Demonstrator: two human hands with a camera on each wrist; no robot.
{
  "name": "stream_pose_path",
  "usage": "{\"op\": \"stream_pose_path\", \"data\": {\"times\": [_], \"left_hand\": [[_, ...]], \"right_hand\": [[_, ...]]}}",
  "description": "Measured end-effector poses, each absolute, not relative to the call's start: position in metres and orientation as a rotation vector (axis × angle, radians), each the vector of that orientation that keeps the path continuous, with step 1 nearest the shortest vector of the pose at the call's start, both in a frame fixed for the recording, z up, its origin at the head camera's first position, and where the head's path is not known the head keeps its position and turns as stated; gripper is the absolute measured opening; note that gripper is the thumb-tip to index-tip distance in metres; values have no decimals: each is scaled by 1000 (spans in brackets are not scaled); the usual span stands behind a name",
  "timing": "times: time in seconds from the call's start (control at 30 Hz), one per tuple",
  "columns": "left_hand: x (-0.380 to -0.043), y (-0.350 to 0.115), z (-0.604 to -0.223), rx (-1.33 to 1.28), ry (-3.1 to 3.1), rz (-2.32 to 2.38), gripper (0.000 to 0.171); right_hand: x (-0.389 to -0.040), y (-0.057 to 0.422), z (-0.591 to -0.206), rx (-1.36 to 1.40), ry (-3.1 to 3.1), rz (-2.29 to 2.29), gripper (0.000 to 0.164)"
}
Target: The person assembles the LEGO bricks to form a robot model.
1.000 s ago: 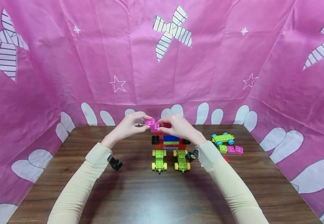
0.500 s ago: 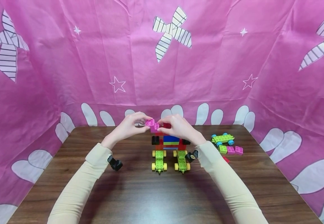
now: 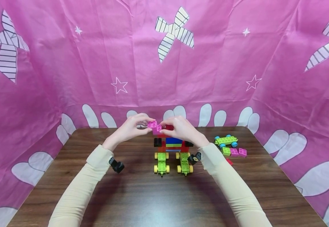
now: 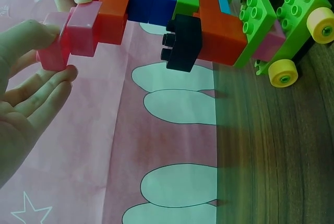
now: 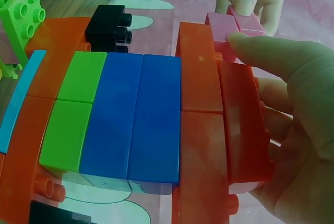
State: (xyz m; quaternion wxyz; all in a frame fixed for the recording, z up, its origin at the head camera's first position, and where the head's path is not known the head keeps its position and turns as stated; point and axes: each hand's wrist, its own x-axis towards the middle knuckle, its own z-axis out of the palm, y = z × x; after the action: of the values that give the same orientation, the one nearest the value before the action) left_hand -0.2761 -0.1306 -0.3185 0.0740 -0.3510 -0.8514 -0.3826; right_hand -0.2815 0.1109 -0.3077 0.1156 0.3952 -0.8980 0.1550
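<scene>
At the top left of a toy-brick figure, my left hand [image 3: 130, 126] pinches the upper pink brick [image 4: 55, 46] between thumb and fingers. Directly beneath it, offset toward the right, sits a lower pink brick [image 4: 84, 30] on the orange-red bricks [image 5: 199, 67]. My right hand [image 3: 181, 127] grips this lower pink brick, its thumb against the side in the right wrist view. A red brick [image 5: 245, 125] lies just inside the right palm. Blue bricks [image 3: 173, 140], black bricks [image 3: 158, 142] and lime wheeled bases [image 3: 162, 164] make up the figure below.
On the right of the wooden table [image 3: 153, 201] stands a lime wheeled base [image 3: 227, 140] with blue wheels. Near it are a lime brick [image 3: 226, 151], two loose pink bricks [image 3: 234, 152] and a small red piece [image 3: 229, 161]. A pink cloth [image 3: 210, 72] hangs behind.
</scene>
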Motion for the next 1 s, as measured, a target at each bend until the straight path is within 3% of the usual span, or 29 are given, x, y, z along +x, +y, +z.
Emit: {"op": "stream_pose_path", "data": {"times": [1.0], "left_hand": [[-278, -129, -322, -1119, -2494, -973, 38]], "right_hand": [[-284, 110, -309, 1140, -2640, 458, 31]]}}
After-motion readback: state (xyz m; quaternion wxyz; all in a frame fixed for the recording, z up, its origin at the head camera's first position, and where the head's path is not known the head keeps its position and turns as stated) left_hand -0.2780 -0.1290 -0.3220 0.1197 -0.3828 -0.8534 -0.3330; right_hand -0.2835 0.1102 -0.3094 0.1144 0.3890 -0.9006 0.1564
